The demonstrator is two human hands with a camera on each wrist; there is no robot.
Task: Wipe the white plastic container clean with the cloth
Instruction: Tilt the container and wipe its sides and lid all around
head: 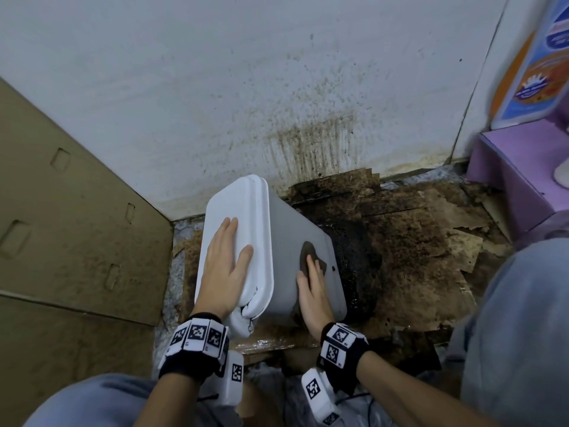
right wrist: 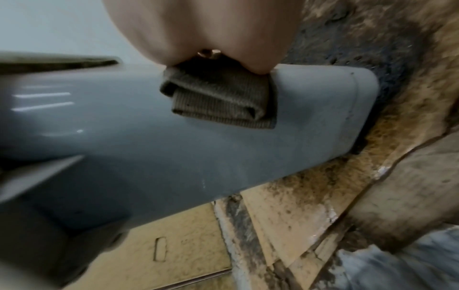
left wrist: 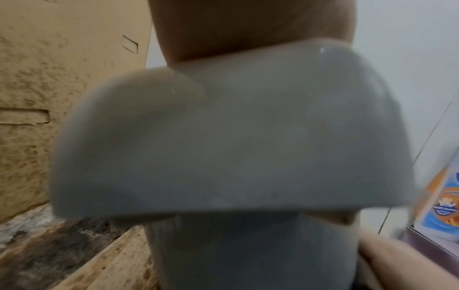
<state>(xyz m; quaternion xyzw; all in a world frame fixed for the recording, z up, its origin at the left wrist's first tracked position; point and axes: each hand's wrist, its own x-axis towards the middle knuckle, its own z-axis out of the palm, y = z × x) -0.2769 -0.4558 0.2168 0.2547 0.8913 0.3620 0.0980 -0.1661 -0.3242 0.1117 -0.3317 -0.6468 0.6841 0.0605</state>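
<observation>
The white plastic container (head: 289, 241) stands tilted on the dirty floor, its lid (head: 243, 204) facing up and left. My left hand (head: 226, 257) lies flat on the lid with straight fingers. My right hand (head: 314, 285) presses a folded brown cloth (head: 308, 255) against the container's right side wall, fingers straight over it. In the right wrist view the cloth (right wrist: 221, 100) sits folded under my palm near the container's bottom edge (right wrist: 357, 98). The left wrist view shows the blurred lid latch (left wrist: 223, 137) close up.
A cardboard box (head: 67, 226) stands on the left. A stained white wall (head: 277, 87) rises behind. Torn, blackened cardboard (head: 415, 241) covers the floor to the right. A purple box (head: 517, 167) sits at the far right. My knees (head: 523, 318) flank the container.
</observation>
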